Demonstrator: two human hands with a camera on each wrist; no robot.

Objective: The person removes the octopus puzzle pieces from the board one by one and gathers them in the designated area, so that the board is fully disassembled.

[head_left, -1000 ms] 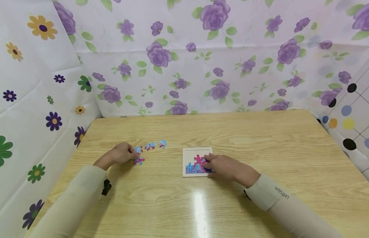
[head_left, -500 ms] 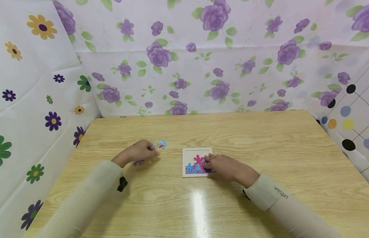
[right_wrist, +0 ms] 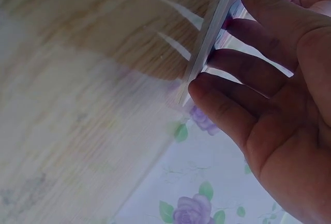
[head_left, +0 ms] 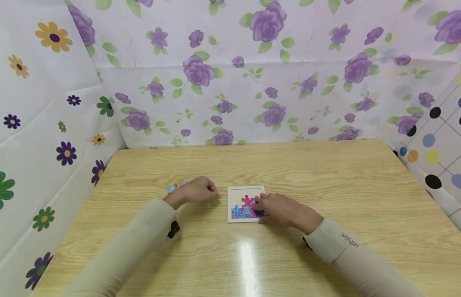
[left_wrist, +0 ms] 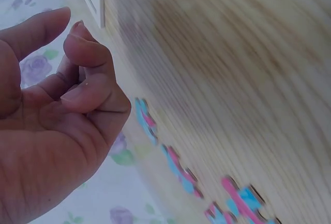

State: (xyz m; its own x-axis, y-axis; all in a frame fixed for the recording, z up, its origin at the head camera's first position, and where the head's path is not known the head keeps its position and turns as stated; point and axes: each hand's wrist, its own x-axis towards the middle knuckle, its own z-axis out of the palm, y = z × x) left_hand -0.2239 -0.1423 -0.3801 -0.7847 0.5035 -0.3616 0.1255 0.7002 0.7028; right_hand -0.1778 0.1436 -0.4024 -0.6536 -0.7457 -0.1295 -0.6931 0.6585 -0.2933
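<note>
My left hand (head_left: 196,191) hovers over the table just left of a white-rimmed puzzle tray (head_left: 230,206). Its fingers are loosely curled, with the thumb and index finger apart and nothing between them in the left wrist view. My right hand (head_left: 284,209) holds the tray by its right side, thumb at the near corner and bent fingertips over the rim. Inside the tray, fitted pink, blue and purple jigsaw pieces (head_left: 247,211) fill the lower part, partly covered by the right fingers. Several loose jigsaw pieces (left_wrist: 182,172) lie on the wood behind the left hand.
The pale wooden table (head_left: 312,169) stretches out around the tray. Flower-printed cloth (head_left: 200,103) hangs behind it and on the left, and a dotted cloth (head_left: 445,161) on the right. Dark wrist straps show under both sleeves.
My left hand has moved rightward from the loose pieces towards the tray, its fingers staying bent. The right hand and the tray have stayed in place.
</note>
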